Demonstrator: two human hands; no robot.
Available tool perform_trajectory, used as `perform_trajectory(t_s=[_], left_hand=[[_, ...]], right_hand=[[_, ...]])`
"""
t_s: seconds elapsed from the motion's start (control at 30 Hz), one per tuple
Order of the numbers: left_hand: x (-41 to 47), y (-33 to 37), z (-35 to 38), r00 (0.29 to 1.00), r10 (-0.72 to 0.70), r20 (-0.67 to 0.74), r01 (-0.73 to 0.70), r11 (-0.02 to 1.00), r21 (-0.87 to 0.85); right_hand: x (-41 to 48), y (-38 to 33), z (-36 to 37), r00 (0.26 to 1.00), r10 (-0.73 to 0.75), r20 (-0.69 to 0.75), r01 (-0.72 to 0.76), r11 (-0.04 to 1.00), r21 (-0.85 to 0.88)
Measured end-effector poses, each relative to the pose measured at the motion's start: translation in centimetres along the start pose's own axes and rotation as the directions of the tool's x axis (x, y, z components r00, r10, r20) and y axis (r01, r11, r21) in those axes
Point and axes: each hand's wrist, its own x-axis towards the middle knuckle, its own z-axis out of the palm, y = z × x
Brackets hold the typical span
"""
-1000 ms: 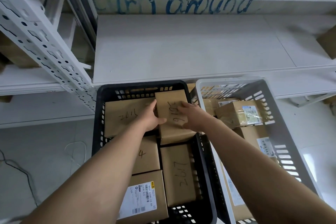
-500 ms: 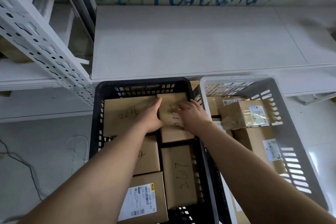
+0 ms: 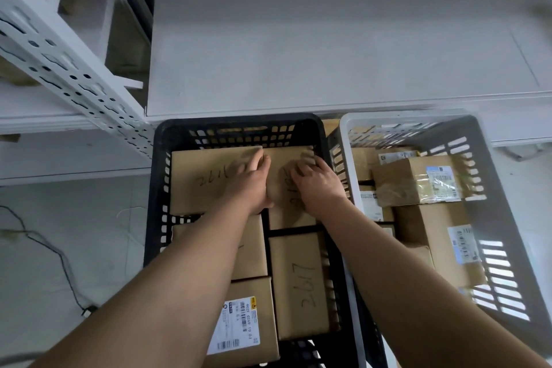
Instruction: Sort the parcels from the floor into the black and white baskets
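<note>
A black basket [image 3: 155,188] stands on the floor, packed with several brown parcels. Beside it on the right is a white basket [image 3: 504,188], also holding brown parcels with printed labels. Both hands rest on one brown parcel [image 3: 282,188] with handwritten digits, at the far right corner of the black basket. My left hand [image 3: 249,182] grips its left edge and my right hand [image 3: 316,181] presses on its top right. A larger parcel marked 2616 [image 3: 203,179] lies next to it on the left. Another marked 2617 [image 3: 298,284] lies nearer to me.
A white metal shelf [image 3: 328,48] runs just behind both baskets, with a perforated upright [image 3: 68,69] at the left. A thin cable [image 3: 59,257] trails over the grey floor left of the black basket. A lower shelf board [image 3: 59,158] juts out at the left.
The parcel has been pushed down and toward the far wall of the black basket, where it lies flat beside the 2616 parcel. Both hands followed it forward.
</note>
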Motion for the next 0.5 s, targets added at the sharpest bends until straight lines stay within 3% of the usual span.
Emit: perform_trajectory(t_s=[0.2,0.4,0.5], left_hand=[[0.1,-0.2,0.6,1.0,0.002,-0.005,-0.002,1.0,0.01],[-1.4,-1.5,0.2,0.997,0.062,-0.047,-0.069,0.986,-0.154],[-4.0,-2.6,-0.6,0.995,0.039,-0.087,-0.053,0.987,-0.155]], right_hand=[[0.3,0.0,-0.1,0.999,-0.004,0.033,0.004,1.0,0.001],[-0.9,-0.2,-0.2,0.999,-0.014,-0.049,0.011,0.998,-0.059],[-2.4,-1.1,-0.5,0.995,-0.013,-0.099,0.016,0.999,0.03]])
